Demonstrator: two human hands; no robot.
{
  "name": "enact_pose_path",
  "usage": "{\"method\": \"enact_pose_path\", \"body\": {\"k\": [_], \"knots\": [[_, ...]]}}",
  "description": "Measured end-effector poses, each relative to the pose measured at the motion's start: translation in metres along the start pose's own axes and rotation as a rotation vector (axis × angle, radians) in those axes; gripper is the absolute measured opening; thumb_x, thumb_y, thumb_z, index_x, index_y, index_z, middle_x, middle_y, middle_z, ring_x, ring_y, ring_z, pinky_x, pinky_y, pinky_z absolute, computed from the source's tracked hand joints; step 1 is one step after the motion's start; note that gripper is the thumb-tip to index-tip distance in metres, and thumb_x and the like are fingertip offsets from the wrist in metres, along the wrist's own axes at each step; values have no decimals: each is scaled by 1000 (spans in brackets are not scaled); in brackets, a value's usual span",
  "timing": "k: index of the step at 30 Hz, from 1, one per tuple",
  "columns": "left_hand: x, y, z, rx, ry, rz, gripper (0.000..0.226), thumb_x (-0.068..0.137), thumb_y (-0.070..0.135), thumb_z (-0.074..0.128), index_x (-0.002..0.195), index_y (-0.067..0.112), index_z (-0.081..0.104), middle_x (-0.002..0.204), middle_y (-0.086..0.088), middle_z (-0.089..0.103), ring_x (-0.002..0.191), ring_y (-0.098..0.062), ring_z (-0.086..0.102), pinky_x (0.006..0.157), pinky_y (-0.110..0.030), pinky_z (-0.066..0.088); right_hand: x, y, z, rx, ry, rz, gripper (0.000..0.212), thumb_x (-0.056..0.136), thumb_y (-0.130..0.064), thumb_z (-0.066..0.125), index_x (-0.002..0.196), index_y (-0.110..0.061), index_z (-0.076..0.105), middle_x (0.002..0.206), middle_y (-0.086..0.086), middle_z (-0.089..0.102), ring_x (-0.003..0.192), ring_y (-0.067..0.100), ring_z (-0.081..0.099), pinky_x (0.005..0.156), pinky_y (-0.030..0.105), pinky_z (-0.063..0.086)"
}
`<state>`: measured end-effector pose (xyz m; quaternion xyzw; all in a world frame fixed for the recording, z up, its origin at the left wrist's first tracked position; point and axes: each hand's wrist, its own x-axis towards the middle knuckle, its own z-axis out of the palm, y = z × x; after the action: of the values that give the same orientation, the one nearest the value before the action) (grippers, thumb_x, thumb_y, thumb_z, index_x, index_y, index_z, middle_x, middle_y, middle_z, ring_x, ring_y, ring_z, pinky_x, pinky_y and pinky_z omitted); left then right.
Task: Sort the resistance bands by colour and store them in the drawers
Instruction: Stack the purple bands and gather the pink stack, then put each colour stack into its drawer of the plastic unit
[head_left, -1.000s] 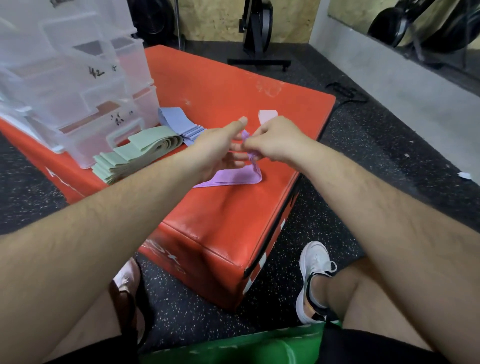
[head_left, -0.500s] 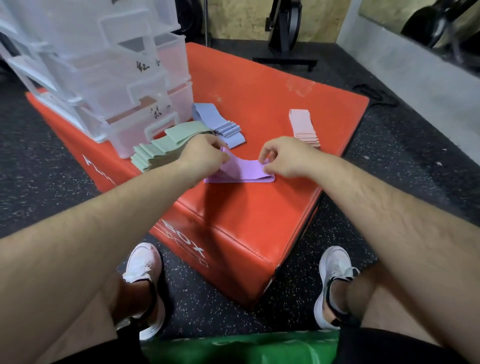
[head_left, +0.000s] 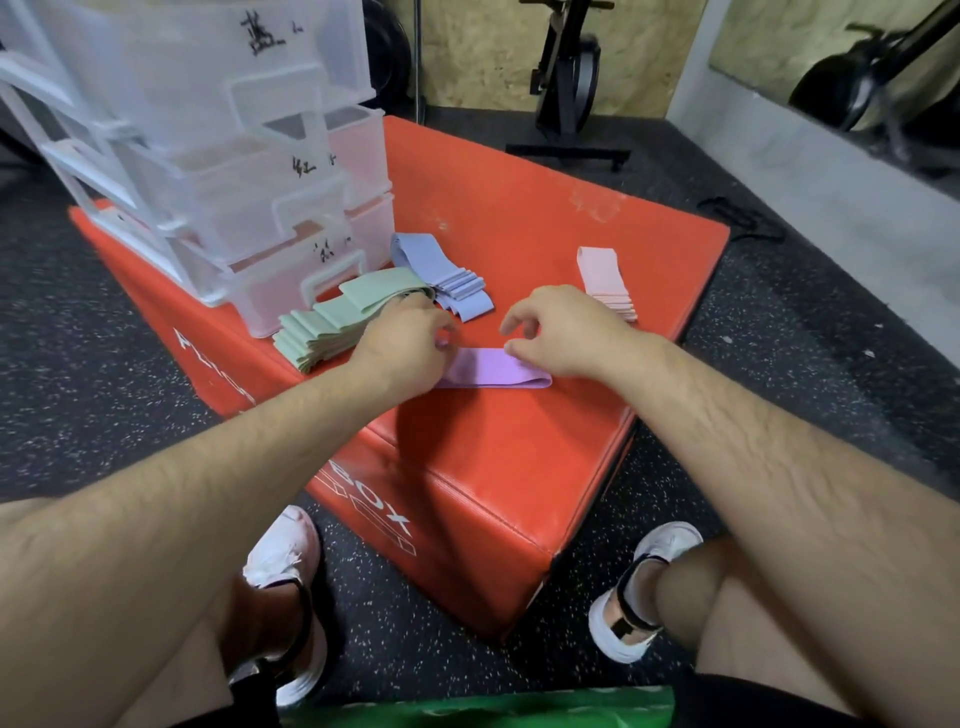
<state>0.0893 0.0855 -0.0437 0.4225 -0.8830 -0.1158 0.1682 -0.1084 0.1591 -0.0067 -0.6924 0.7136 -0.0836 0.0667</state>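
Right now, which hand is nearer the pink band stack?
Right: the right hand lies just beside the pink stack; the left hand is farther, by the green stack.

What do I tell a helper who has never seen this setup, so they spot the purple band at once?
Find the red box with the clear drawer unit on its back left corner. By the drawers lie a green stack and a blue stack, a pink stack further right. The purple band lies flat nearer the person than all three, the only purple one.

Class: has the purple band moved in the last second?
Yes. Its raised end came down; the purple band now lies flat on the red box, beside the green stack.
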Motion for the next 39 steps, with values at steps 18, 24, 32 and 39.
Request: {"method": "enact_pose_path", "body": {"k": [18, 24, 32, 39], "knots": [[-12, -74, -57, 263, -47, -200, 30, 89, 41, 56, 109, 22, 67, 114, -2, 59, 113, -31, 53, 90, -38, 40, 109, -91, 27, 152, 73, -143, 28, 91, -32, 64, 114, -17, 72, 113, 7, 65, 107, 26, 61, 91, 33, 46], [-23, -99, -55, 169, -92, -111, 43, 81, 51, 41, 103, 27, 68, 105, 6, 61, 104, -27, 57, 89, -40, 46, 123, -115, 45, 130, 57, -191, 33, 81, -45, 75, 97, -16, 72, 104, 5, 61, 101, 25, 59, 85, 37, 48], [-33, -114, -61, -15, 2, -119, 14, 77, 19, 65, 88, 11, 67, 92, -5, 63, 89, -29, 60, 80, -29, 40, 114, -130, 46, 199, 213, -189, 19, 81, -35, 61, 79, -18, 68, 83, -3, 61, 81, 22, 59, 69, 37, 48], [-52, -115, -74, -371, 73, -243, 57, 70, 31, 71, 120, 20, 46, 93, -4, 57, 79, -18, 57, 72, -28, 48, 102, -155, 60, 187, 75, -403, 33, 84, -43, 47, 78, -20, 71, 80, -3, 62, 80, 22, 59, 77, 42, 48]]}}
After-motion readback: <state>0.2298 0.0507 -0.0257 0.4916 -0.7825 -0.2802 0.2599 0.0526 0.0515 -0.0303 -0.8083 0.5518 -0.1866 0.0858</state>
